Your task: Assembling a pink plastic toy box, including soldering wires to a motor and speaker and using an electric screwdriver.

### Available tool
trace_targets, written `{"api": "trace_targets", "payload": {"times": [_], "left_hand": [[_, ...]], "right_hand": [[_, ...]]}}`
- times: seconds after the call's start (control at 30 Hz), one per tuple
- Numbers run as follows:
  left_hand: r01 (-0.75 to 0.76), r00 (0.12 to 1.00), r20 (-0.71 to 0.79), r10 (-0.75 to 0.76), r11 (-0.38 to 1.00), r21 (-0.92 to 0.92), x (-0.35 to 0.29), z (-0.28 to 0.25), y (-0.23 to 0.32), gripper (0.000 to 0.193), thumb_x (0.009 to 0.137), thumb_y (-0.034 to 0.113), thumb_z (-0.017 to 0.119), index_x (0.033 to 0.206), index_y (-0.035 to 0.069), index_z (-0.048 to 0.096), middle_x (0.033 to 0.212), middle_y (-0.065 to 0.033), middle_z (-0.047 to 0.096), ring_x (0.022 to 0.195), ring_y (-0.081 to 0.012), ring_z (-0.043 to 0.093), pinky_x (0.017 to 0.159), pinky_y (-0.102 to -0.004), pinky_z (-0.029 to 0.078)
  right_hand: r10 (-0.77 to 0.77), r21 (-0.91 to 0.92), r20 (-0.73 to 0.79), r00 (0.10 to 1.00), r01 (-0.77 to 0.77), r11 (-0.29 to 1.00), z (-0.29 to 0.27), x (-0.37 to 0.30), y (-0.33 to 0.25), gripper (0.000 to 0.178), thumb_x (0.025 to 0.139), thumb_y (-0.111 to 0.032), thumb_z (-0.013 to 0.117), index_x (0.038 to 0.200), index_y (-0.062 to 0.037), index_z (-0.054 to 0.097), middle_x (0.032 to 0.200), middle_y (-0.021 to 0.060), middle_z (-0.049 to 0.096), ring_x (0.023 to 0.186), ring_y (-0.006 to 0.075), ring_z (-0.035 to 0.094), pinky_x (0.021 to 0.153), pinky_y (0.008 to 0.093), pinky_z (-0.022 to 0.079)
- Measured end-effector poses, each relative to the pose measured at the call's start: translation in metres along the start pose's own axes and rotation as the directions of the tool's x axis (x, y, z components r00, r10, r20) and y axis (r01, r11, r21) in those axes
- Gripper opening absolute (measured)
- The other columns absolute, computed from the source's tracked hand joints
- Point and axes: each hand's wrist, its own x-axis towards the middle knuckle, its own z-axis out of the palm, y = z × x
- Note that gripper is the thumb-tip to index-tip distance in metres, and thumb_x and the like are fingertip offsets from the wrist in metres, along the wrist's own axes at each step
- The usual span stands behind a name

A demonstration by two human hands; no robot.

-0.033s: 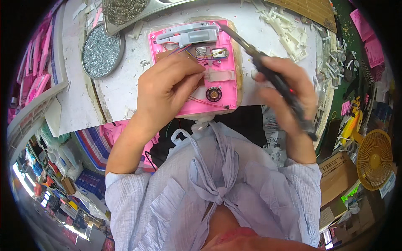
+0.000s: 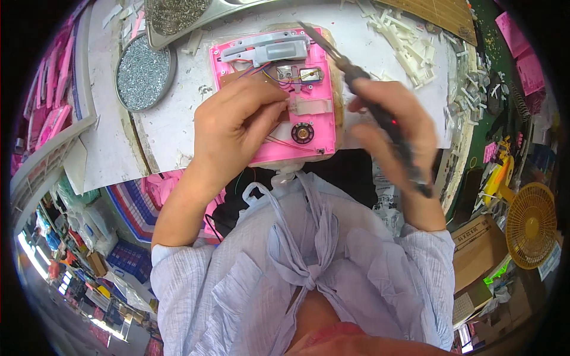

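On the white worktop [image 2: 104,157], the open pink plastic housing [image 2: 325,135] stays put. Over it the left hand [image 2: 234,113] keeps its pinch; whether anything is gripped, one cannot tell. The blurred right hand [image 2: 411,113], grasping a black-handled tool [image 2: 401,145], perhaps a soldering iron, has shifted leftward; the tip [image 2: 304,26] now appears past the housing's far edge, so work there seems momentarily paused.

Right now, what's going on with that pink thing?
A person is working on an open pink casing, with a grey part and a round speaker inside. The left grip is over it, thumb and finger pinched together; anything between them is hidden. The right grip holds a dark-handled tool, maybe a soldering iron, its thin tip near the casing's far edge. I can't tell if it touches.
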Motion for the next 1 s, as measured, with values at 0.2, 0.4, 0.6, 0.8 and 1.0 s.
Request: {"api": "trace_targets", "payload": {"times": [0.2, 0.4, 0.6, 0.8, 1.0], "left_hand": [[0.284, 0.950, -0.066, -0.306, 0.931, -0.231, -0.005, 0.011, 0.007, 0.008, 0.086, 0.000, 0.075, 0.093, 0.000, 0.071, 0.082, -0.0080, 0.070, 0.068, -0.0131, 0.068, 0.062, -0.0274, 0.054], [0.284, 0.953, -0.034, -0.300, 0.930, -0.234, -0.003, 0.008, 0.005, 0.009, 0.086, 0.002, 0.075, 0.092, 0.000, 0.070, 0.081, -0.0087, 0.070, 0.069, -0.0153, 0.069, 0.062, -0.0275, 0.054], [0.305, 0.950, 0.004, -0.312, 0.926, -0.223, -0.001, 0.007, 0.002, 0.011, 0.086, 0.006, 0.076, 0.092, 0.000, 0.070, 0.081, -0.0105, 0.070, 0.069, -0.0182, 0.070, 0.063, -0.0295, 0.055], [0.339, 0.941, 0.069, -0.333, 0.912, -0.229, 0.003, 0.006, 0.004, 0.008, 0.088, 0.004, 0.074, 0.092, -0.001, 0.070, 0.081, -0.0061, 0.070, 0.069, -0.0111, 0.067, 0.063, -0.0251, 0.053], [0.285, 0.959, 0.081, -0.273, 0.929, -0.238, 0.009, 0.011, 0.002, 0.010, 0.087, 0.007, 0.076, 0.090, 0.000, 0.070, 0.075, -0.0079, 0.070, 0.064, -0.0151, 0.067, 0.061, -0.0281, 0.053]], "right_hand": [[-0.194, -0.171, -0.084, 0.977, 0.178, 0.969, 0.047, -0.022, 0.008, 0.053, 0.072, 0.002, 0.079, 0.122, -0.0129, 0.071, 0.100, 0.0062, 0.065, 0.080, 0.0225, 0.063, 0.071, 0.0321, 0.050], [-0.271, -0.309, 0.059, 0.961, 0.276, 0.910, 0.061, -0.021, 0.018, 0.062, 0.077, -0.005, 0.069, 0.135, -0.0223, 0.063, 0.113, 0.0084, 0.061, 0.096, 0.0279, 0.062, 0.084, 0.0407, 0.051], [-0.228, -0.201, 0.014, 0.974, 0.226, 0.953, 0.070, -0.024, 0.019, 0.059, 0.077, -0.003, 0.070, 0.134, -0.0190, 0.063, 0.111, 0.0119, 0.060, 0.097, 0.0303, 0.062, 0.085, 0.0409, 0.052], [-0.285, -0.325, -0.082, 0.955, 0.244, 0.913, 0.051, -0.010, 0.009, 0.065, 0.069, 0.004, 0.081, 0.130, -0.0070, 0.061, 0.115, 0.0167, 0.062, 0.099, 0.0326, 0.062, 0.086, 0.0398, 0.052], [-0.060, 0.019, -0.173, 0.983, 0.064, 0.998, 0.049, 0.028, 0.020, 0.062, 0.072, 0.006, 0.079, 0.130, -0.0057, 0.058, 0.109, 0.0099, 0.062, 0.096, 0.0226, 0.067, 0.086, 0.0332, 0.052]]}}
